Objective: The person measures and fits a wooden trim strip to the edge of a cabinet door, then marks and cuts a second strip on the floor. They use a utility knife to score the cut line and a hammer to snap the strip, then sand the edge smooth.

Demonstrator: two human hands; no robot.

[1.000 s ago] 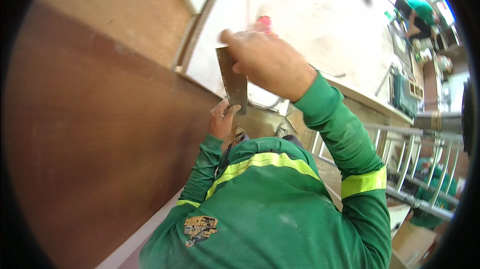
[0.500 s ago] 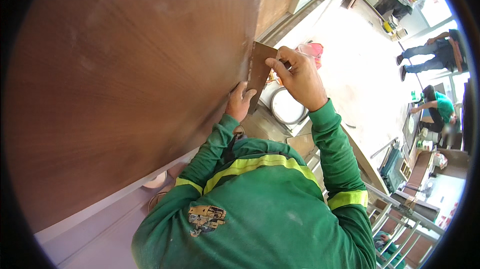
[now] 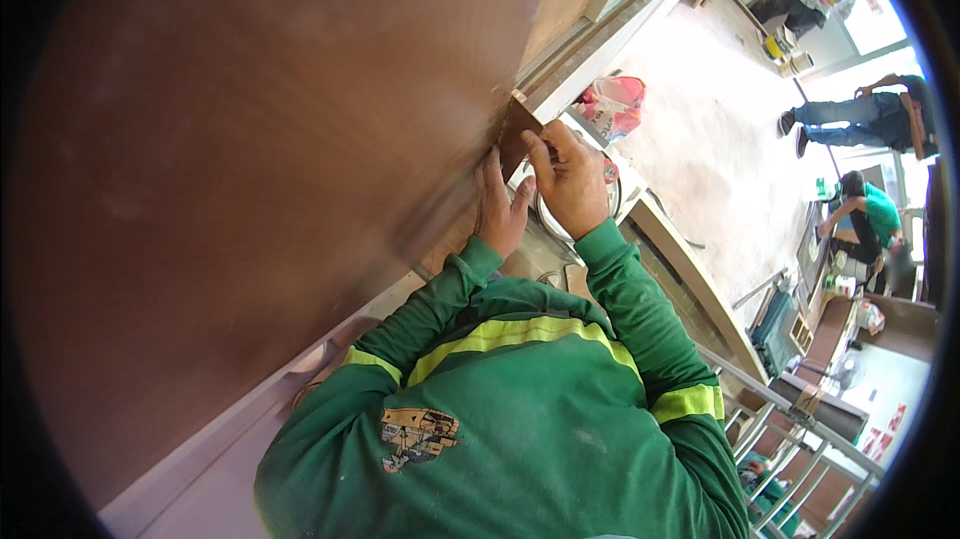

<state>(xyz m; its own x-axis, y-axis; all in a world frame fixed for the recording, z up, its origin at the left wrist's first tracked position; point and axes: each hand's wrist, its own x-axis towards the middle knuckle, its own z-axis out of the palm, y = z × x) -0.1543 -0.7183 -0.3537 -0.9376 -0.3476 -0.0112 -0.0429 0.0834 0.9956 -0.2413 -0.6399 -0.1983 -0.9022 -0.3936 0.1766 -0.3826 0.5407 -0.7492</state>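
L hand (image 3: 503, 209) is up by the panel edge, fingers straight & close together, fingertips at the lower part of the brown strip (image 3: 514, 131), thumb splayed off to the R; can't tell if it grips or only presses. R hand (image 3: 572, 179) is bent at the wrist, thumb & fingers pinched narrow on the strip's R side, nr its upper end. Strip sits btwn both hands, long side along the edge of the big brown panel (image 3: 260, 189); can't tell if it's stuck there. Both forearms reach fwd, elbows bent, R one wider out.

Panel fills most of the L side & walls off that way. Just past R hand, partly hidden by it: a round container (image 3: 547, 220). Pink/white bag (image 3: 613, 104) lies a bit beyond. To the R, a pale ledge (image 3: 700, 284); lower R, a ladder (image 3: 760, 387). Well apart, far R: a crouching person in green (image 3: 880, 214), plus a person in jeans (image 3: 845, 119) standing.

Panel = flat, wood-look, faint grain, some pale smudges. Strip = thin, flat, dark brown, straight-sided. Bag looks like crumpled plastic. Ladder = metal-look rails w/ rungs. Sleeves (image 3: 645, 304) = green cloth, yellow bands, dusty.
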